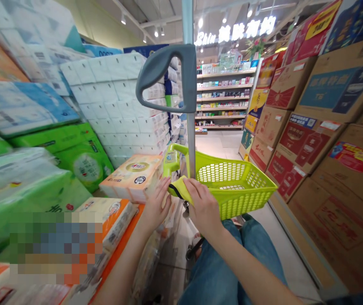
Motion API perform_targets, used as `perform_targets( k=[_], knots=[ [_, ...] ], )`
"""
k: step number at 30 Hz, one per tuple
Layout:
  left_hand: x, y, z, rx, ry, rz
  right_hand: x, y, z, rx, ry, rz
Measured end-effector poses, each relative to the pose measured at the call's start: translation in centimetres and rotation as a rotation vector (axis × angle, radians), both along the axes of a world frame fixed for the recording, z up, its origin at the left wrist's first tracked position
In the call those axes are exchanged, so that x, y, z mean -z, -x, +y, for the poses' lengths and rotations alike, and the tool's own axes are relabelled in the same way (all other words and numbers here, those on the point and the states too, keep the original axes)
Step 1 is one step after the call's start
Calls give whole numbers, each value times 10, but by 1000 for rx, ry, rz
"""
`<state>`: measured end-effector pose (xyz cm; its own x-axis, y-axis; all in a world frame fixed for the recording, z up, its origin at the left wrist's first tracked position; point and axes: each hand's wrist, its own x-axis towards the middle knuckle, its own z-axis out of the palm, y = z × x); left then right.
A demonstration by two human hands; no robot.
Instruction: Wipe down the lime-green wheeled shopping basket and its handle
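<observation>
In front of me is a shopping trolley with a lime-green perforated basket, a metal pole and a grey loop handle at the top. A green hooked handle part rises at the basket's near left corner. Just below it is a yellow cloth with a black edge. My right hand has its fingers bent over the cloth, pressing it near the pole. At the cloth's left end, my left hand touches the black edge, fingers stretched out and thumb apart.
Stacked tissue packs line the left side, with an orange tissue pack close to my left hand. Cardboard cartons are piled on the right. A tiled aisle leads to product shelves. My jeans-clad knees are below the basket.
</observation>
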<state>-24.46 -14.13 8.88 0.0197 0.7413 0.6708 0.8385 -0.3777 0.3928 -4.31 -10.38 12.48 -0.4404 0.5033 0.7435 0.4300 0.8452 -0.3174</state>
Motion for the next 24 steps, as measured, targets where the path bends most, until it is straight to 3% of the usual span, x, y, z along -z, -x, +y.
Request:
perform_targets(
  k=[5,10,13,24],
  knots=[
    [9,-13,4,-63,-30,-72,14,34,0,151,-1,-64],
    [14,-21,7,-84,-78,-122,45,16,3,148,1,-64],
    [13,-25,7,-95,-82,-133,54,2,1,134,-18,-87],
    [18,-21,11,-77,-137,-124,33,38,11,-15,-21,-26]
  ],
)
